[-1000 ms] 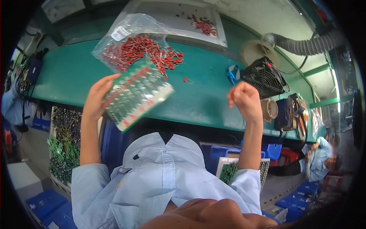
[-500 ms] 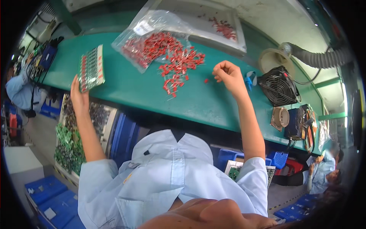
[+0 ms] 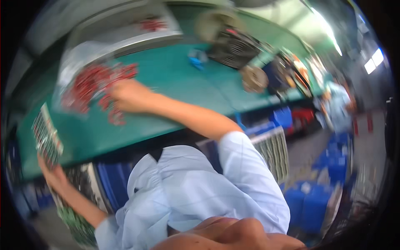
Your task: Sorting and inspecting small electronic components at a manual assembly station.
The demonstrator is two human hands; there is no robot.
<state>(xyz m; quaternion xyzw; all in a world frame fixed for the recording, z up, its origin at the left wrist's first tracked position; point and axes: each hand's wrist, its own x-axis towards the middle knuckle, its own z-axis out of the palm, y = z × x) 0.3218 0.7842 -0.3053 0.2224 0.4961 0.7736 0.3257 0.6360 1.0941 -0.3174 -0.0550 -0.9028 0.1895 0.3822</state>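
Observation:
My left hand (image 3: 53,175) grips a printed circuit board (image 3: 48,135) by its near end, at the left edge of the green bench. The board is tilted, with rows of parts on it too blurred to make out. My right hand (image 3: 130,96) is over the near right side of a pile of small red components (image 3: 116,114) with thin leads. Blur and the hand itself hide its fingers, so whether it holds a component does not show. More red components lie in and around a clear plastic bag (image 3: 68,71) behind the pile.
A pale tray (image 3: 143,45) with some red pieces stands at the back. Along the bench's right are a blue strap (image 3: 196,60), a black fan (image 3: 234,49) and a beige roll (image 3: 253,79). A person (image 3: 335,102) in light blue is at far right; blue bins (image 3: 306,204) stand below.
My view has swung right, shifting the bench leftward in the picture. My right hand has moved left from beside the strap to the red pile. The left hand still holds the board.

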